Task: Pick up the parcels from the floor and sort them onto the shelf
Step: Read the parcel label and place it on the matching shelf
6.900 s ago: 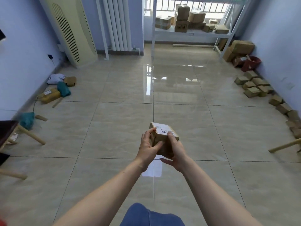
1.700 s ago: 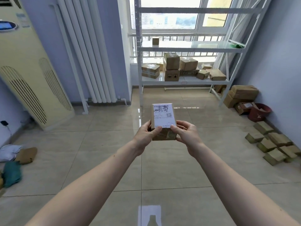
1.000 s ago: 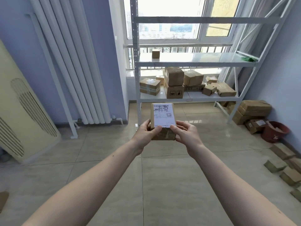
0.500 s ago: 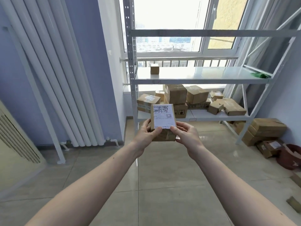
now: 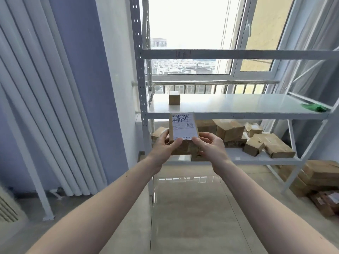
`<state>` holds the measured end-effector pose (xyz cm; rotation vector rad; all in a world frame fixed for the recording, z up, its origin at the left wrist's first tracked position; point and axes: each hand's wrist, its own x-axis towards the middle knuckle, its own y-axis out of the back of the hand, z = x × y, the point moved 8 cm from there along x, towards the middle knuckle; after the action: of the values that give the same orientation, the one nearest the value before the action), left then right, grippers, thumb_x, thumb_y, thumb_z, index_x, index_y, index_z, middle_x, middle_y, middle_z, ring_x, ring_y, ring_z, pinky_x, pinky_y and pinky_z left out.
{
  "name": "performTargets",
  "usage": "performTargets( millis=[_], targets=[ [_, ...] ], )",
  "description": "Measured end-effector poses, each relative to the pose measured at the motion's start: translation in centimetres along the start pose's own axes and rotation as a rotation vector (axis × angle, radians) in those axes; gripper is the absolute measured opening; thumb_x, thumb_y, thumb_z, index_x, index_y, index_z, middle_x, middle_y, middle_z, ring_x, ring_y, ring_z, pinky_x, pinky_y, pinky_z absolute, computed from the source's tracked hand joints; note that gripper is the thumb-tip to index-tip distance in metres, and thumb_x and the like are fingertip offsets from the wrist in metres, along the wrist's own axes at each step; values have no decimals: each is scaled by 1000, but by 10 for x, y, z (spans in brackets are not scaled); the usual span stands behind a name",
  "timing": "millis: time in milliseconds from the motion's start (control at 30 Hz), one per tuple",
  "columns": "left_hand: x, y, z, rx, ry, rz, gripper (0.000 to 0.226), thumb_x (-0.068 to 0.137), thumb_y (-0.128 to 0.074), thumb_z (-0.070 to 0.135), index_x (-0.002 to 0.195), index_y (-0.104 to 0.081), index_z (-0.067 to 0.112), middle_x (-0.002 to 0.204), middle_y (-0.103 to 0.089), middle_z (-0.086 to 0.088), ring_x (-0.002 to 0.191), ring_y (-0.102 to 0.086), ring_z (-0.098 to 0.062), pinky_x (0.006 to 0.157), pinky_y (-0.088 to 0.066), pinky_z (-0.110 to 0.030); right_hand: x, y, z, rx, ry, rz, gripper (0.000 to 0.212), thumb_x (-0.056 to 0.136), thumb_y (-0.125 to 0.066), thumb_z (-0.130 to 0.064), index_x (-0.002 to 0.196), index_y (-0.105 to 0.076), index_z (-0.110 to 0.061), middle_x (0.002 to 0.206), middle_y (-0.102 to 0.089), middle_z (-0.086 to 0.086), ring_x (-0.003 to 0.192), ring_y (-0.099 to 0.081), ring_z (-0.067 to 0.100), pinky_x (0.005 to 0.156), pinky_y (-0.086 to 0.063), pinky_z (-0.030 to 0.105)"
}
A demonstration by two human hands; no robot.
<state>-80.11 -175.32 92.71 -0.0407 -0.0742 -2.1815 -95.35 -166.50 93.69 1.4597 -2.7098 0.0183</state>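
Observation:
I hold a small cardboard parcel [image 5: 183, 128] upright at chest height, its white shipping label facing me. My left hand [image 5: 165, 146] grips its lower left side and my right hand [image 5: 209, 146] grips its lower right. Straight ahead stands the white metal shelf [image 5: 238, 114]. Its middle board carries one small brown box [image 5: 174, 97] at the left and a green bag [image 5: 314, 107] at the far right. The lower board [image 5: 238, 158] holds several cardboard parcels [image 5: 229, 132], partly hidden behind my hands.
White radiator pipes [image 5: 45, 107] run down the blue wall at the left. A window [image 5: 192, 33] lies behind the shelf. More cardboard boxes [image 5: 319, 176] are stacked on the floor at the right, under and beside the shelf. Glossy tiled floor [image 5: 187, 208] stretches between me and the shelf.
I have walked across the room toward the shelf, which now fills the view. The parcel stays in both hands, label turned up toward me since the earliest frame.

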Motion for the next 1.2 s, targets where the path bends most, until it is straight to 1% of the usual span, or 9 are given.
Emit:
performTargets(
  millis=[100, 267, 400, 567, 700, 833, 933, 1067, 1200],
  targets=[
    [61, 12, 15, -31, -40, 3, 66, 84, -74, 36, 144, -46, 29, 132, -63, -10, 117, -63, -26, 92, -55, -37, 58, -8, -20, 6, 53, 1, 44, 85, -76, -24, 123, -60, -8, 116, -71, 10, 101, -71, 21, 85, -58, 35],
    [153, 30, 44, -4, -91, 44, 71, 84, -75, 35, 146, -40, 26, 134, -60, -9, 122, -59, -26, 103, -49, -39, 145, -21, -47, 2, 130, 2, 40, 87, -73, -26, 122, -59, -13, 119, -70, 8, 105, -69, 21, 96, -55, 43],
    [212, 30, 60, -37, -122, 50, 64, 89, -71, 27, 143, -38, 23, 131, -59, -7, 119, -59, -24, 85, -50, -25, 210, -21, -58, -13, 156, 15, 38, 86, -73, -30, 119, -60, -18, 118, -69, 5, 108, -67, 21, 97, -54, 45],
    [290, 34, 83, -37, -220, 94, 60, 88, -72, 27, 140, -43, 24, 127, -63, -8, 116, -62, -23, 89, -55, -29, 290, -22, -85, -24, 249, 4, 26, 89, -71, -27, 111, -58, -23, 113, -69, 1, 109, -66, 19, 92, -55, 33],
    [344, 35, 122, 5, -362, 160, 55, 90, -69, 25, 141, -47, 25, 119, -65, 0, 110, -64, -15, 73, -55, -14, 355, -20, -115, -24, 362, 0, 28, 89, -70, -29, 114, -59, -24, 116, -69, -1, 109, -65, 16, 85, -54, 26],
    [387, 35, 167, 34, -498, 221, 43, 92, -67, 19, 134, -56, 24, 111, -69, 9, 92, -67, 6, 68, -50, -6, 410, -18, -158, 21, 488, -12, 35, 88, -72, -26, 120, -63, -15, 114, -72, 0, 105, -68, 11, 75, -55, 17],
    [416, 40, 195, 87, -586, 276, 40, 89, -70, 12, 120, -59, 35, 102, -70, 17, 90, -66, 12, 73, -53, -11, 442, -20, -188, -8, 598, 10, 37, 88, -71, -33, 120, -64, -15, 111, -73, -2, 101, -70, 5, 76, -56, 18],
    [458, 53, 223, 155, -627, 330, 50, 79, -78, 15, 121, -59, 36, 120, -69, 4, 109, -65, -7, 93, -55, -30, 479, -24, -220, -103, 689, 106, 36, 91, -62, -46, 121, -62, -26, 109, -71, -7, 95, -68, 3, 78, -57, 26],
    [491, 60, 244, 184, -638, 318, 48, 82, -76, 12, 124, -60, 28, 107, -71, 16, 97, -67, 3, 85, -57, -21, 510, -32, -242, -138, 705, 114, 39, 94, -56, -48, 125, -60, -25, 113, -71, -5, 90, -68, 3, 66, -52, 16]
  ],
)
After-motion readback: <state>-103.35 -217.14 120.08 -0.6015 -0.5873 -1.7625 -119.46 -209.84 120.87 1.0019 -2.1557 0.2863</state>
